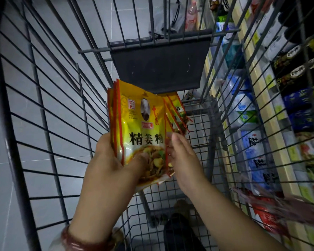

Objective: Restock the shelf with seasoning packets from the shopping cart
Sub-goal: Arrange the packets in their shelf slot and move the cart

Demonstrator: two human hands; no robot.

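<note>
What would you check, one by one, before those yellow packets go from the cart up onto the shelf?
1. Left hand grips the stack of yellow packets: ok, thumb across the front.
2. Right hand steadies the stack's right edge: ok, fingers touch it.
3. Stack squared up: not ok, rear packets fan out to the right.
4. Packets clear of the cart wires: ok, held above the basket floor.
5. Free slot on the shelf: cannot tell, only filled rows show through the wires.
6. More packets left in the cart: cannot tell, hands hide part of the floor.
</note>
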